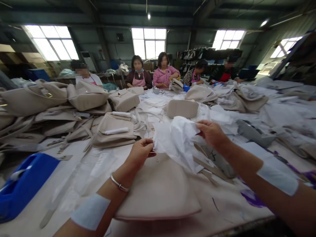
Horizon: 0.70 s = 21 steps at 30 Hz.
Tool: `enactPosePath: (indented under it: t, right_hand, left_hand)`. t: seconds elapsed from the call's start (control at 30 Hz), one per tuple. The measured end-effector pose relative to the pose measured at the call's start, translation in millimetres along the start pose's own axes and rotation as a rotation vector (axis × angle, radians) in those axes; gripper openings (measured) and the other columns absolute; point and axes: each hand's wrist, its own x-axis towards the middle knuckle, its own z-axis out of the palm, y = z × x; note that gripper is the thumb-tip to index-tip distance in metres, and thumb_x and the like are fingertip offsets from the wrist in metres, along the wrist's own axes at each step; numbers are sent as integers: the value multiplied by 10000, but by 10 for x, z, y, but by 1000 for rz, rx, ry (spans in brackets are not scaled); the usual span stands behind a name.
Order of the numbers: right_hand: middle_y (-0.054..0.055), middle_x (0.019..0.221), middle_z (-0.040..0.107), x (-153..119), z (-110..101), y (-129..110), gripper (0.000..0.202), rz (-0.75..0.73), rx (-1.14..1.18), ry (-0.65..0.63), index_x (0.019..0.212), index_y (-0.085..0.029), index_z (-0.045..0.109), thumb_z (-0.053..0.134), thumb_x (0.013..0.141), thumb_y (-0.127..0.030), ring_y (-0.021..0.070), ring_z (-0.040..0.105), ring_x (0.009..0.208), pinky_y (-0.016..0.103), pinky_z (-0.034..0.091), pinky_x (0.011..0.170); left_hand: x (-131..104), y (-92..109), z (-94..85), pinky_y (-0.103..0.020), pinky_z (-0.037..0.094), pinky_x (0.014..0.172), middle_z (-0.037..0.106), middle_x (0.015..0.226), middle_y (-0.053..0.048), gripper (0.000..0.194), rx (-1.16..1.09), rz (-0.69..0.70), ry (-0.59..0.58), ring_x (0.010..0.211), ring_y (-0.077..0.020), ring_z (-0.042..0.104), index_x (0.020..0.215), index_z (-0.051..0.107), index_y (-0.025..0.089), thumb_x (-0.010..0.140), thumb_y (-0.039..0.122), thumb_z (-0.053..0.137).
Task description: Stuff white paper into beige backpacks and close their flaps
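Note:
Between my two hands a sheet of white tissue paper (176, 138) is stretched out, crumpled toward its right side. My left hand (142, 151) pinches its left edge, fingers closed. At the upper right corner, my right hand (212, 133) grips the paper between thumb and fingers. Just below lies a beige handbag (160, 191), flat on the table in front of me, its upper part partly hidden by the paper and my left hand. Another beige bag (116, 128) with a white paper-wrapped strip on it rests beyond my left hand.
A heap of beige bags (37, 98) covers the table's left side. A blue tape dispenser (24, 184) stands at front left. White papers (283, 112) and beige strips (214, 169) lie to the right. Several co-workers (163, 74) sit across the table.

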Motion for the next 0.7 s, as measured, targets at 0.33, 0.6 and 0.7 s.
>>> enactPosePath:
  t: [0.33, 0.6, 0.7]
  right_hand:
    - [258, 1057, 642, 414, -2691, -138, 298, 58, -1323, 904, 1016, -35, 678, 509, 809, -165, 292, 591, 1047, 402, 438, 882]
    - [349, 978, 622, 50, -2975, 719, 275, 480, -1264, 823, 953, 57, 676, 537, 751, -68, 371, 616, 1009, 502, 442, 854]
    - [352, 921, 618, -43, -3021, 808, 263, 418, -1190, 834, 921, 64, 674, 550, 743, -85, 367, 619, 974, 509, 436, 842]
  left_hand:
    - [140, -130, -27, -237, 586, 582, 662, 833, -21, 276, -67, -157, 99, 648, -106, 622, 858, 628, 148, 601, 149, 729]
    - [230, -167, -56, -211, 593, 565, 685, 915, -29, 253, -7, -209, 163, 704, -144, 659, 846, 653, 164, 600, 166, 713]
    - [219, -190, -49, -207, 596, 566, 698, 901, -24, 257, 31, -202, 181, 701, -153, 672, 861, 652, 173, 612, 192, 710]
